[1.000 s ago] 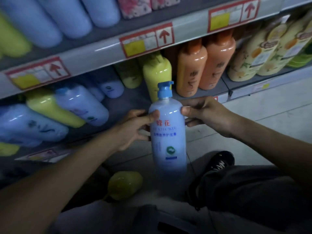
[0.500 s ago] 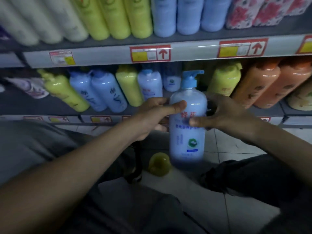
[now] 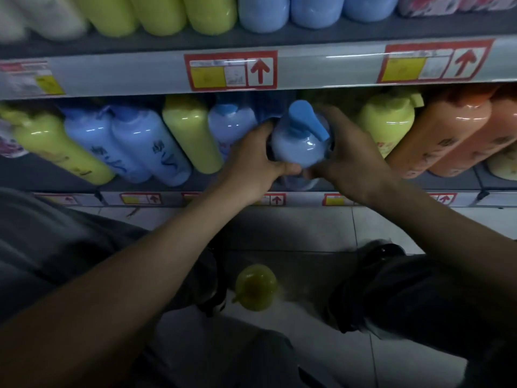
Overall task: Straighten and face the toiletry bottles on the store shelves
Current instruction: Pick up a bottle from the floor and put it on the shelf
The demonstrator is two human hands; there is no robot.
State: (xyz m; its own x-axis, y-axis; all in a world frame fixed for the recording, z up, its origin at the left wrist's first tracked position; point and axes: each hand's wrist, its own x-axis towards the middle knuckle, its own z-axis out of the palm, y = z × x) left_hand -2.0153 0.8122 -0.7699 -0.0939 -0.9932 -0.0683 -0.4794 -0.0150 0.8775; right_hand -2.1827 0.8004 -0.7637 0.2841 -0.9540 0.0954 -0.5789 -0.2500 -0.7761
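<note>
**Store shelves, lower tier: blue pump bottle [image 3: 300, 144] grasped in both hands**

Grey shelving in two tiers crossed the upper half of the head view, seen from above by a crouching person. The upper rail [image 3: 140, 77] carried red-framed price tags [image 3: 230, 70] with upward arrows. Above it stood rows of yellow-green and blue containers, their tops cut off by the frame edge.

On the lower shelf [image 3: 453, 182] the stock slanted at mixed angles. From the left came a far-left yellow-green bottle [image 3: 56, 147], two blue bottles [image 3: 140, 147] touching side by side, a second yellow-green bottle [image 3: 190, 135], and a pale blue bottle [image 3: 229, 121] just beside the left hand [image 3: 251, 161]. To the right were a yellow pump bottle [image 3: 389, 121] and two orange bottles [image 3: 447, 138], which leaned together.

The blue pump bottle sat at the front of the lower shelf, between the pale blue bottle and the yellow pump bottle. Its pump head faced the camera. The left hand curled round its left side and the right hand [image 3: 355, 155] round its right side, with the thumbs close together below its shoulder. Its base was hidden behind the hands, so contact with the shelf could not be judged.

Below the shelf lay a pale tiled floor [image 3: 293, 228]. A stray yellow bottle [image 3: 256, 287] stood on it between the person's dark trouser legs, near a dark shoe [image 3: 383, 252]. Label print was too blurred to read.
</note>
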